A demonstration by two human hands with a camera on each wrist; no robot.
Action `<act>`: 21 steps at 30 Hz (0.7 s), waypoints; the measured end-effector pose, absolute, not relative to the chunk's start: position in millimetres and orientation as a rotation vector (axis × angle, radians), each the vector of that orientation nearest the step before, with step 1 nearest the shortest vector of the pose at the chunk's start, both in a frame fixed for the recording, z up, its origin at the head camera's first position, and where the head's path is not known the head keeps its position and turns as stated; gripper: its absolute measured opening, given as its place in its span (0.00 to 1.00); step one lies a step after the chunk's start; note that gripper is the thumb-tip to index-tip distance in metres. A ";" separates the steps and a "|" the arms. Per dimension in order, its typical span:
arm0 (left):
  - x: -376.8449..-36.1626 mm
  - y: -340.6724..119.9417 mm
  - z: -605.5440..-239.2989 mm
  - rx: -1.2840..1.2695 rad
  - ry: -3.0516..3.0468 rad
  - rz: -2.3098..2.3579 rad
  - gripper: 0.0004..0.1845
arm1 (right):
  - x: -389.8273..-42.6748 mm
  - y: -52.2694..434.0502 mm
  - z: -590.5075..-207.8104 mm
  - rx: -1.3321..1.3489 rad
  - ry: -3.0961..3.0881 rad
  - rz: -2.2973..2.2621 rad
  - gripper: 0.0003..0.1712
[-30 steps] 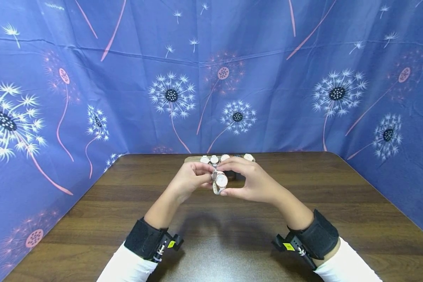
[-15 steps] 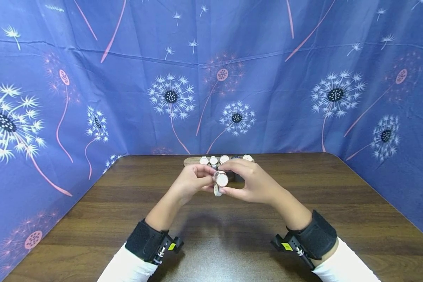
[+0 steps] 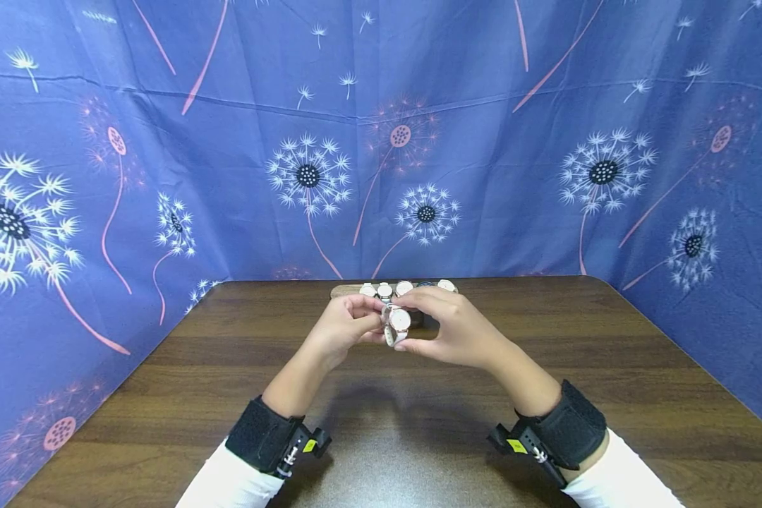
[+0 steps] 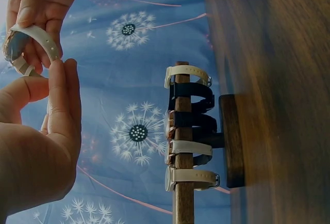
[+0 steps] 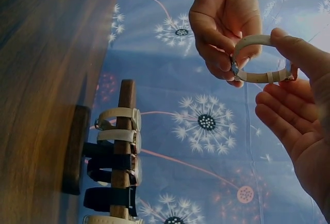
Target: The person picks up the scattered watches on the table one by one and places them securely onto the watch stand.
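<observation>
A wristwatch with a round white dial and a pale strap is held up between both hands over the table. My left hand pinches the strap at its buckle end, on the side away from the dial. My right hand grips the watch by its case side, thumb below and fingers above in the head view. The strap forms a closed-looking loop in the right wrist view, with the metal buckle at the left fingertips. Strap holes show on the pale band in the left wrist view.
Behind the hands stands a wooden watch stand with a dark base. Several watches hang along its bar, pale-strapped ones and dark-strapped ones. A blue dandelion-print cloth hangs behind the brown wooden table.
The watch has tilted and risen slightly between the fingers, its dial turning a little. Both hands stay in nearly the same place and keep their hold.
</observation>
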State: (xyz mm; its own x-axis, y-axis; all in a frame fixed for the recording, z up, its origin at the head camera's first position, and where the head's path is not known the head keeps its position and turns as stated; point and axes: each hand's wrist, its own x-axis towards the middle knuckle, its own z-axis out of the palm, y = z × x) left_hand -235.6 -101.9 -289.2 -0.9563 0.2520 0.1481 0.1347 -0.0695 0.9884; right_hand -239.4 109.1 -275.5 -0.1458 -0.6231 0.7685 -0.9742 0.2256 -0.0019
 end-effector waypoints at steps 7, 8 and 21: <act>-231.6 -110.8 -282.2 0.673 2.398 1.914 0.16 | -240.2 110.4 -274.2 1.453 -1.847 0.735 0.26; -230.1 -113.1 -279.5 0.747 2.502 1.827 0.17 | -240.4 110.8 -273.9 1.442 -1.847 0.729 0.26; -206.0 -106.8 -269.7 1.694 3.363 0.868 0.29 | -237.9 108.9 -275.1 1.340 -1.878 0.518 0.30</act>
